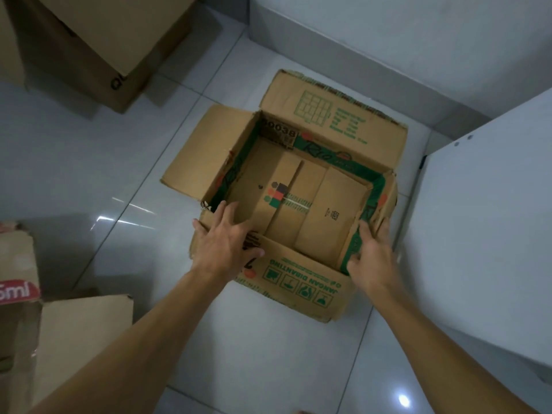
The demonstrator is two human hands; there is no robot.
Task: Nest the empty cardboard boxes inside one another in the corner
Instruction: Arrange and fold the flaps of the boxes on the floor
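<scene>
An open cardboard box (328, 115) with green print stands on the white tiled floor in the corner, its four flaps spread outward. Its inside is lined by green printed walls, possibly a second box nested in it, with a plain cardboard bottom (298, 198). My left hand (227, 243) lies flat on the near-left corner and near flap, fingers spread. My right hand (373, 258) grips the near-right corner, its fingers curled over the rim.
A large brown box (98, 40) stands at the top left. Two more boxes sit at the lower left, one with a red label (18, 289), one plain (86, 333). A white cabinet (484, 240) flanks the right; white walls (388, 40) meet behind.
</scene>
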